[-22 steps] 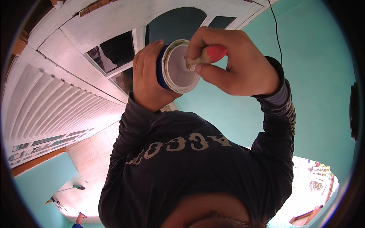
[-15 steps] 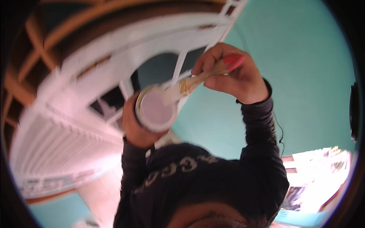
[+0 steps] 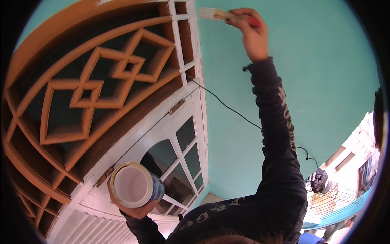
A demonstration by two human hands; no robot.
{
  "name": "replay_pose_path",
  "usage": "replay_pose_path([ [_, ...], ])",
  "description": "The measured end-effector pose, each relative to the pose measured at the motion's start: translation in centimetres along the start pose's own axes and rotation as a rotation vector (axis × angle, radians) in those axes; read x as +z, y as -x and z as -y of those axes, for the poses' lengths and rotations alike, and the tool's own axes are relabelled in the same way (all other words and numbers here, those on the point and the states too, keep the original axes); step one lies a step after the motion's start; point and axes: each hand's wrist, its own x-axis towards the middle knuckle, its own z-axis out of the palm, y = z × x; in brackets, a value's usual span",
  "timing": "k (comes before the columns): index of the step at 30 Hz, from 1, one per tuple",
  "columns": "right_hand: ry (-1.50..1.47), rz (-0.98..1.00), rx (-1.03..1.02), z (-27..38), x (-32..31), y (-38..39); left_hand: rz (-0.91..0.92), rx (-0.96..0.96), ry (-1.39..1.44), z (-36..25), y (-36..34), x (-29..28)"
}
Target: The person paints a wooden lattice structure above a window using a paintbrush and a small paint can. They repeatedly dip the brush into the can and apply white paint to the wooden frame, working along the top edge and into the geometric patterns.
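My left hand (image 3: 138,210) is wrapped around a paint can (image 3: 157,190), low at the left, its open top facing up and pale paint coating the inside. High above, my right hand (image 3: 255,38) grips a paintbrush (image 3: 223,15) by its red-tipped handle. The bristles, covered in white paint, point left toward the upper white-painted part of the door frame (image 3: 196,44). A small gap of turquoise wall shows between brush tip and frame, though I cannot tell the depth.
Brown wooden lattice (image 3: 87,103) fills the upper left, its bars unpainted. Below it stands a white door (image 3: 172,126) with glass panes and hinges. A black cable (image 3: 227,112) runs across the turquoise wall (image 3: 227,162). At lower right is a wire grille (image 3: 335,199) with bright outdoors behind.
The paintbrush has left the can's mouth and risen with my right hand, that arm now stretched upward. My left hand has lowered the can to the left. The view has tilted toward the lattice.
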Motion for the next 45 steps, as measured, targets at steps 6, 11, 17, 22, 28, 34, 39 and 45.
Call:
replay_pose_path([
  [6, -0.191, 0.016, -0.091, -3.1, 3.0, -5.3, -0.072, 0.224, -0.197, -0.7, -2.3, -1.3],
  [11, -0.12, 0.022, 0.009, -5.0, 5.4, -5.8, -0.081, 0.148, -0.079, 1.7, -2.0, -2.4],
  [17, 0.021, 0.087, -0.08, -5.8, 7.4, -6.5, -0.052, 0.057, -0.098, 1.2, -1.5, -3.2],
  [22, 0.132, 0.102, -0.191, -6.7, 8.1, -7.2, -0.009, 0.041, -0.152, 1.5, -1.2, -3.9],
  [28, 0.123, 0.166, -0.196, -7.1, 9.1, -7.6, 0.036, -0.036, -0.174, 2.5, -0.3, -5.1],
  [34, 0.343, 0.242, -0.485, -7.7, 7.8, -9.2, 0.048, 0.022, -0.206, 3.2, -0.8, -5.2],
  [39, 0.332, 0.296, -0.386, -4.3, 7.3, -8.6, 0.047, 0.041, -0.255, 3.5, -0.5, -5.8],
  [45, 0.377, 0.345, -0.467, -6.3, 7.2, -9.4, 0.048, 0.018, -0.244, 4.3, 0.0, -6.1],
])
